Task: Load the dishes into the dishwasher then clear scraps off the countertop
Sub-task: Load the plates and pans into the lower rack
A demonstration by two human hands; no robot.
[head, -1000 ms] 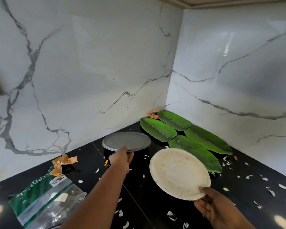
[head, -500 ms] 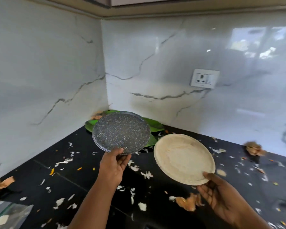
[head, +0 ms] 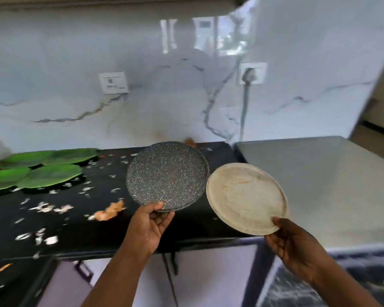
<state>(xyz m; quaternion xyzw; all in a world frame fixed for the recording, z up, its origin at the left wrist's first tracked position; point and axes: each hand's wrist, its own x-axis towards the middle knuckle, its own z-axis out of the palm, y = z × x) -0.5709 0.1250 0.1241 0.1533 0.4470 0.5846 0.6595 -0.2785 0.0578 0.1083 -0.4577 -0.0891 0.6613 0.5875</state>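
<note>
I am pinching the speckled grey plate [head: 167, 176] by its near rim in my left hand [head: 147, 227], the cream plate [head: 246, 198] just right of it in my right hand [head: 294, 244]; edge-only grips are risking a slip or rims clashing; no legible writing, frame blurring

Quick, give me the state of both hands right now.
Left hand: pinching the speckled grey plate by its near rim.
Right hand: holding the cream plate at its lower edge.
</note>
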